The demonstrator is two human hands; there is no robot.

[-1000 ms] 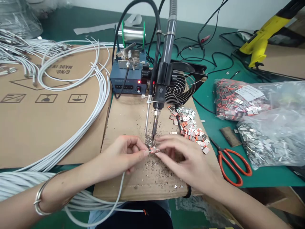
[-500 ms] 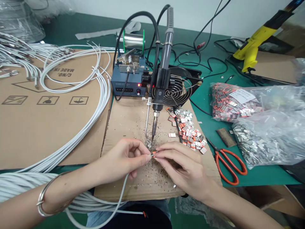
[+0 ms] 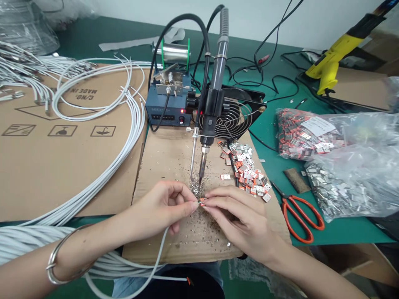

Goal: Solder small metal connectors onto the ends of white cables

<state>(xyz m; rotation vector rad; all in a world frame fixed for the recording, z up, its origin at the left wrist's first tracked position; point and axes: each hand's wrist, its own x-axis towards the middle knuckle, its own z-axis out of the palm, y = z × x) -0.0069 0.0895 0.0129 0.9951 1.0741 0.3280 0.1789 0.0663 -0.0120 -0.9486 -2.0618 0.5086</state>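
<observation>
- Both hands sit a touch lower than a second ago: the small orange connector [image 3: 202,201] was right under the soldering iron tip [image 3: 201,177] then and now lies just short of it. Over the last half second almost nothing shifts.
- Judging by that, the joint is being held just clear of the hot tip rather than pressed against it.
- Left hand [image 3: 162,209]: thumb and forefinger pinch the end of a white cable [image 3: 159,245], which trails down off the near edge of the cardboard pad [image 3: 168,158].
- Right hand [image 3: 241,216]: fingertips pinch the connector, other fingers curled loosely; the two pinches meet end to end.
- Edges: the bent solder feed tube [image 3: 192,162] and the tip hang just in front of the fingertips. A pile of loose connectors [image 3: 247,168] lies just beside the right hand, with the scissors [image 3: 301,218] off the pad on the green mat.
- Open room: bare cardboard left of the iron, between the left hand and the blue station [image 3: 168,110]. The bundle of white cables [image 3: 102,178] borders the pad's left edge.
</observation>
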